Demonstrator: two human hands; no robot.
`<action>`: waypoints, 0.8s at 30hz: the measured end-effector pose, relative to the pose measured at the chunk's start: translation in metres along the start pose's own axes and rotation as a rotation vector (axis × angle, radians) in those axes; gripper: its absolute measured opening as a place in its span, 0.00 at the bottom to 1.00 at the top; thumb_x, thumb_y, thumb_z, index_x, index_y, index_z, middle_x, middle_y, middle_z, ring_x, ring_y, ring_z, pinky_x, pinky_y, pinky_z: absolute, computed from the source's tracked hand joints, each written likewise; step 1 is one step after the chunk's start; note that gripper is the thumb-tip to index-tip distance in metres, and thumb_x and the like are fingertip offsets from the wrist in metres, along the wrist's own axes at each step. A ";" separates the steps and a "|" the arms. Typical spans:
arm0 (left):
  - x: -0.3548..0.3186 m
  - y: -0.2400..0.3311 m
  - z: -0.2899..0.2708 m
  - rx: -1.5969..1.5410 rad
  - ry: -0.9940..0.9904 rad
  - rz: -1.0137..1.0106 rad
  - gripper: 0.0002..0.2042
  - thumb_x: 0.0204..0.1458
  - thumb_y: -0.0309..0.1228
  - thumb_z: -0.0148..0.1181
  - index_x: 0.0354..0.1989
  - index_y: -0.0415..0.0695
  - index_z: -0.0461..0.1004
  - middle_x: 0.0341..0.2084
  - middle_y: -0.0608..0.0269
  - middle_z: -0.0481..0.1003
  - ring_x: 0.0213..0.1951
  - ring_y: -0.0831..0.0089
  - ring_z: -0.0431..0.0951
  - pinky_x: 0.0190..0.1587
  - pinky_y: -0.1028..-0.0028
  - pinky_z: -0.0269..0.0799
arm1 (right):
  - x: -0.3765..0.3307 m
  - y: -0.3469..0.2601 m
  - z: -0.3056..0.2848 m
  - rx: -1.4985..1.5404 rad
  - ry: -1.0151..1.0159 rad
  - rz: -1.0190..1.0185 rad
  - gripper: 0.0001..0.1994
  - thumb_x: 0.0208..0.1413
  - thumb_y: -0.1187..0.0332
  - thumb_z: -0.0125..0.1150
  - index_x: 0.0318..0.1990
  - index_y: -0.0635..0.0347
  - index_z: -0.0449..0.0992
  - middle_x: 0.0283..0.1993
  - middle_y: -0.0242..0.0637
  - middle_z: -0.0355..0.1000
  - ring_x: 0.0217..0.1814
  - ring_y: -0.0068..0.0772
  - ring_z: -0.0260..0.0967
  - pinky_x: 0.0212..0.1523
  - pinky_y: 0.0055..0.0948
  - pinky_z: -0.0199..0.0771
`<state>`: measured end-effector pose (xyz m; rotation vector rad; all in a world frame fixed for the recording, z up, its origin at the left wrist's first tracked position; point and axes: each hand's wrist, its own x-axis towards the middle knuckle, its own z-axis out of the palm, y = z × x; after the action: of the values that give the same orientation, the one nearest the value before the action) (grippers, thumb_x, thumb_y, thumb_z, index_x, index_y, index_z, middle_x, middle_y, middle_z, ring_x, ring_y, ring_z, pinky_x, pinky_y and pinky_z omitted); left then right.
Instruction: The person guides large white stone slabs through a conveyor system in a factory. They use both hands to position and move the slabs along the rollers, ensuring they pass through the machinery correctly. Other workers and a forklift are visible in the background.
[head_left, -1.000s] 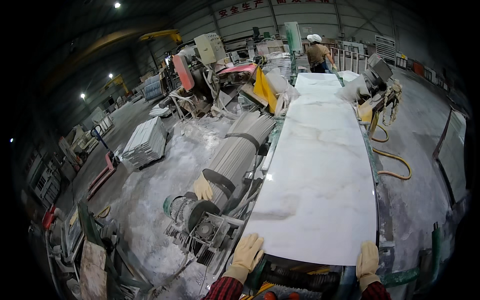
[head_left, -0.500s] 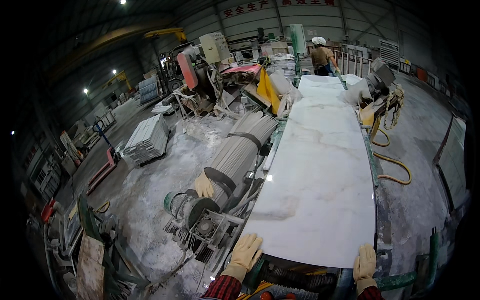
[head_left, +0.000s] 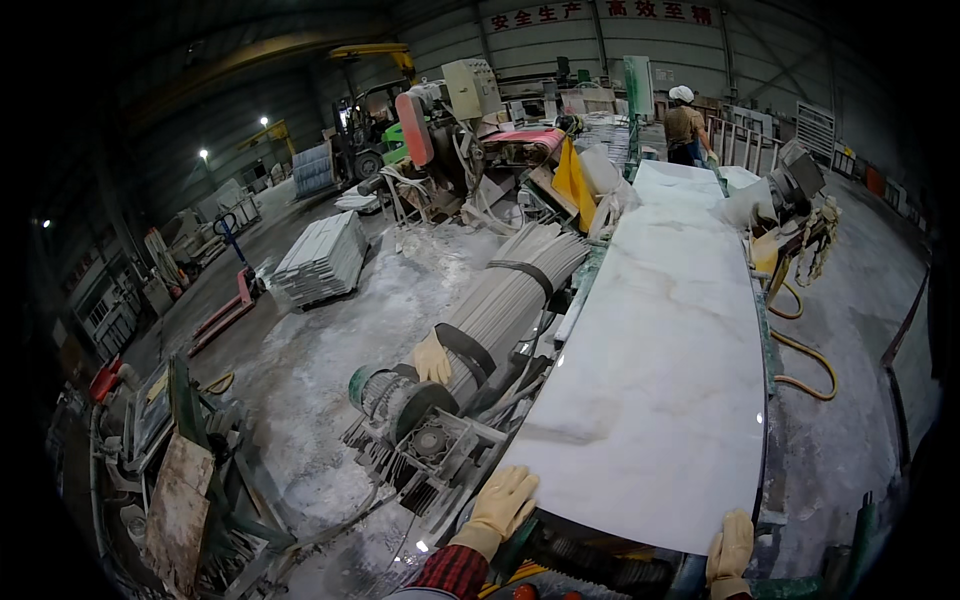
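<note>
A long white marble slab [head_left: 650,400] with faint grey-brown veins lies flat on a machine bed, stretching away from me. My left hand [head_left: 503,505], in a cream work glove, rests at its near left corner with fingers stretched out. At the near right corner is my right hand [head_left: 730,550], gloved the same way, its fingers extended along the slab's edge. Neither hand is wrapped around anything. Dark ribbed machine parts show beneath the near edge. Left of the slab, a loose cream glove [head_left: 433,358] lies on a strapped bundle of thin grey strips [head_left: 515,290].
A dusty motor [head_left: 400,400] stands beside the slab's left side. Scrap boards [head_left: 180,510] lean at lower left. Stacked stone strips [head_left: 322,258] and a red pallet jack [head_left: 225,315] are farther left. A co-worker [head_left: 685,128] stands beyond the far end. A yellow hose [head_left: 808,365] curls right.
The view has turned a little left, so the surroundings sit farther right in the picture. Both hands stay at the slab's near corners; the co-worker remains at the far end.
</note>
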<state>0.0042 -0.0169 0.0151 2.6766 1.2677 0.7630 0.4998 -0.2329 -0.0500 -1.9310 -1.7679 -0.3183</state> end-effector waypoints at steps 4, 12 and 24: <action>-0.005 -0.005 0.006 0.005 -0.003 -0.006 0.22 0.62 0.36 0.66 0.63 0.45 0.74 0.63 0.45 0.73 0.65 0.42 0.72 0.71 0.50 0.66 | 0.002 -0.005 -0.006 0.032 -0.028 0.042 0.23 0.69 0.72 0.57 0.69 0.72 0.74 0.69 0.68 0.70 0.73 0.74 0.66 0.76 0.67 0.61; -0.010 -0.005 0.009 0.026 0.040 -0.009 0.22 0.63 0.37 0.66 0.65 0.45 0.74 0.64 0.45 0.74 0.65 0.41 0.74 0.71 0.50 0.67 | -0.003 0.000 0.001 -0.049 -0.043 0.062 0.23 0.70 0.67 0.57 0.69 0.68 0.74 0.71 0.64 0.70 0.75 0.69 0.65 0.78 0.59 0.60; -0.019 -0.011 0.015 -0.010 0.054 -0.018 0.22 0.63 0.37 0.66 0.64 0.46 0.76 0.64 0.47 0.76 0.65 0.42 0.74 0.71 0.50 0.68 | 0.000 -0.008 -0.007 -0.009 -0.044 0.050 0.23 0.72 0.65 0.54 0.71 0.63 0.73 0.72 0.61 0.70 0.76 0.66 0.63 0.80 0.55 0.58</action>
<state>-0.0067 -0.0218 -0.0092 2.6506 1.2948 0.8418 0.4932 -0.2361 -0.0426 -1.9993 -1.7449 -0.2686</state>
